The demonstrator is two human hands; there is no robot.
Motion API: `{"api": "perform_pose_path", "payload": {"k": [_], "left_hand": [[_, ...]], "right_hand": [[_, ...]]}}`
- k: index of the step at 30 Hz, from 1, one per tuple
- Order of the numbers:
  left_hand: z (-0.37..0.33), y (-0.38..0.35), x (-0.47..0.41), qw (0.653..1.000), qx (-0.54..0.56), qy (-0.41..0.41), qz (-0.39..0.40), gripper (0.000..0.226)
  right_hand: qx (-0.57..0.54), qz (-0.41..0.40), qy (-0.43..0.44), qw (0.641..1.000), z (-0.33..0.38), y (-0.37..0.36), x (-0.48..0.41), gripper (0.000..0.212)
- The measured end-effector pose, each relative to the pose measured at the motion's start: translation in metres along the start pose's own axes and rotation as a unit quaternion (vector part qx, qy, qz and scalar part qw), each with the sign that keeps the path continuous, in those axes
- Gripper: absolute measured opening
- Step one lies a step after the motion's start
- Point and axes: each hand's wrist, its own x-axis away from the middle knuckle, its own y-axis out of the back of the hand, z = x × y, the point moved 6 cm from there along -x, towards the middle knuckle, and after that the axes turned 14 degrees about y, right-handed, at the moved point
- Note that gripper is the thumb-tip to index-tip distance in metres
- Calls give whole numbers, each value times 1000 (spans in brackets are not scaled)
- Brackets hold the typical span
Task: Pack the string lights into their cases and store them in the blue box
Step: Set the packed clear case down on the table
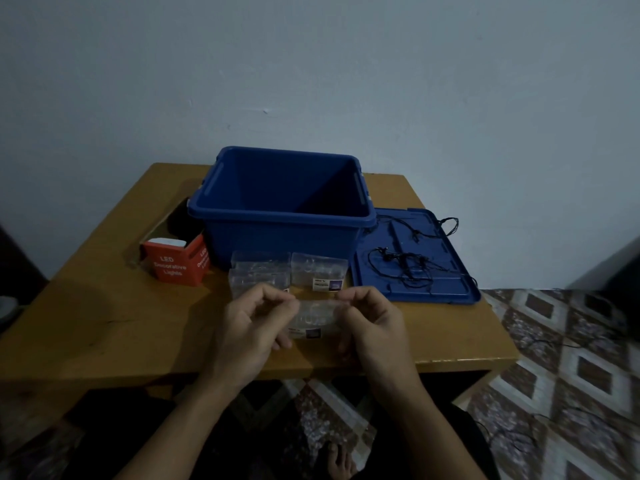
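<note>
Holding clear case point(313, 320) between both hands point(254, 323)

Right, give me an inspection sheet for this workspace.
Surface: wooden table, against the wall.
Job's things: blue box open, nothing seen inside; lid flat to its right; black string lights loose on the lid; clear cases before the box; red carton at its left.
Clutter: nothing seen.
Grippers: left hand and right hand pinch the ends of a held case.
Cables: black wire on the floor, right.
Surroundings: wall plain; tile floor patterned.
</note>
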Motion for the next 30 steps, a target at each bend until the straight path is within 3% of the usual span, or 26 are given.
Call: {"api": "perform_pose_path", "payload": {"k": [4,15,20,25,30], "left_hand": [[0,-1,0,1000,-17,-2,-11,3],[-1,2,5,999,-6,-12,-32,7],[-3,7,16,992,-37,-35,-116,22],[-8,-4,17,992,-81,-60,-74,18],[-3,-1,15,992,-80,-56,-83,21]], "right_hand": [[-37,-22,-47,998,-4,2,-1,13],[-22,-37,-44,998,-3,3,0,8],[-20,-87,-31,996,-5,7,4,10],[-19,-140,-5,990,-7,10,2,17],[-18,-157,12,987,-8,9,1,15]]}}
